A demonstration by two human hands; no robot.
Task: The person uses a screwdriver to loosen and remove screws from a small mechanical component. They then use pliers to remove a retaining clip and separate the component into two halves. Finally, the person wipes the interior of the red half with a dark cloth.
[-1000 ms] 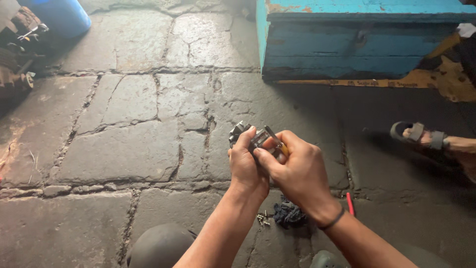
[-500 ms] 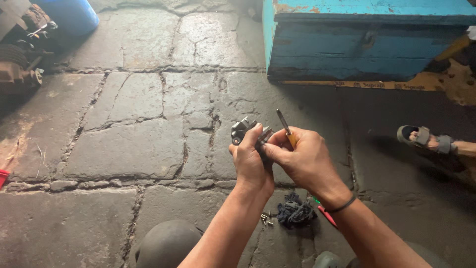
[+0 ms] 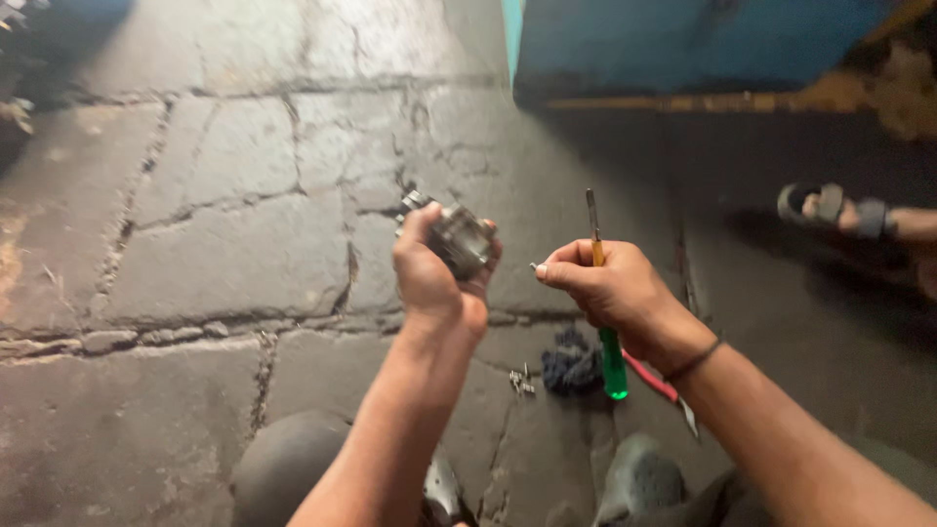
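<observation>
Left hand (image 3: pixel 436 283) wrapped tight around a small grey metal part (image 3: pixel 457 237); right hand (image 3: pixel 607 290), just beside it, fingers closed on a green-handled screwdriver (image 3: pixel 605 322), blade up.

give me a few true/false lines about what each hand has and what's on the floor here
1. The left hand holds a small metal part. True.
2. The right hand holds a hammer. False: it holds a screwdriver with a green handle, shaft pointing up.
3. A dark rag lies on the cracked stone floor. True.
4. The two hands are clasped together. False: they are apart.
5. A sandalled foot shows at the right. True.
</observation>
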